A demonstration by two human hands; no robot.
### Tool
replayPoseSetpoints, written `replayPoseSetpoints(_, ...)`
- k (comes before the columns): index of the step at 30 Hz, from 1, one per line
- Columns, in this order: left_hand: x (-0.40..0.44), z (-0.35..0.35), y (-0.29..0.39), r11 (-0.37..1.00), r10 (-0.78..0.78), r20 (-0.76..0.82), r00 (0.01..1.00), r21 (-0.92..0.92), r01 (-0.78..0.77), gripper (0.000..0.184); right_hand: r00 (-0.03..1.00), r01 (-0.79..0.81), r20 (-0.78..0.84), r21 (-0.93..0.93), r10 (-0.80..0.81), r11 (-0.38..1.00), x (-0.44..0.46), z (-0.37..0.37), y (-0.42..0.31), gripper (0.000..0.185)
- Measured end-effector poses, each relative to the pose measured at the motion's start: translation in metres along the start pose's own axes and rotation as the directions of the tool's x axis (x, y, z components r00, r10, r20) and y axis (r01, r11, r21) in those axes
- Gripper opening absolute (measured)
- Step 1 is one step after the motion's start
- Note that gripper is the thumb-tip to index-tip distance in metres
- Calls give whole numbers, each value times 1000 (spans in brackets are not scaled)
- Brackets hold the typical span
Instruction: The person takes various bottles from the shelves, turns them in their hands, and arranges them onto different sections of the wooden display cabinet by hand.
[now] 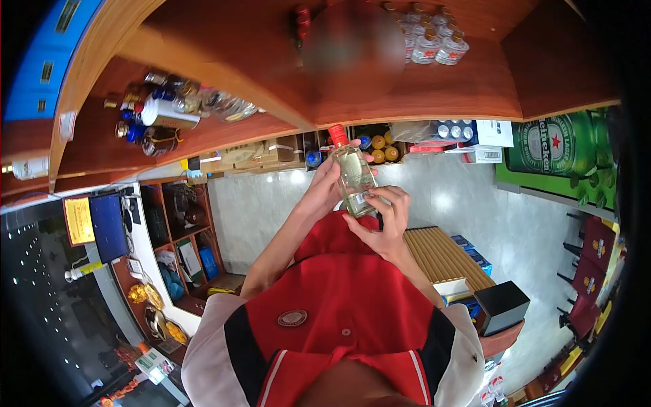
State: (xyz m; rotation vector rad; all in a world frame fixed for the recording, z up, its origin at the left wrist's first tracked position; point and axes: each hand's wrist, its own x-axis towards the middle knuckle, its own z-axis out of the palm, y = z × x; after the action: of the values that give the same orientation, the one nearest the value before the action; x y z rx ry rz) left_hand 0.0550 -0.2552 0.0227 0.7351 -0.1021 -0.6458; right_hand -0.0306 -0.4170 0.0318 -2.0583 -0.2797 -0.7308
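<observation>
A clear glass liquor bottle [354, 173] with a red cap is tilted in front of my chest, its cap end toward the shelf. My left hand [325, 183] is wrapped round the bottle from the left side, with fingertips showing past its far edge. At the lower end, my right hand [385, 220] pinches the bottle near its base, the thumb below and the fingers on the glass by a small white label.
Small clear bottles [437, 46] stand on the wooden shelf [434, 88] above. Assorted bottles [163, 115] fill the left compartment. Cartons and cans [453, 130] sit below the shelf. A green Heineken display [556, 146] is at right, a corrugated brown box [447, 258] by my right arm.
</observation>
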Motion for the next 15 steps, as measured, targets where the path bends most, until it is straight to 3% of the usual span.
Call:
replayPoseSetpoints(1,-10,-5,4,999,36,35,999,-7,-36,65,1000,13,13,6,-13,1000,-1,7,-7,65)
replayPoseSetpoints(7,-104,-39,44,981,190,-88,978,46,-187,83,979,117,145,172,-143,978,-14,69,-61,65)
replayPoseSetpoints(9,-145,-61,53,968,248,-183,951,20,-249,80,960,105,233,202,-152,974,-21,99,-86,67)
replayPoseSetpoints(10,-167,-66,63,969,245,-300,922,59,-238,88,948,122,262,224,-181,967,-23,116,-100,68)
replayPoseSetpoints(15,-285,-124,95,906,406,-473,782,92,-414,70,876,156,384,351,-294,923,-52,216,-181,67)
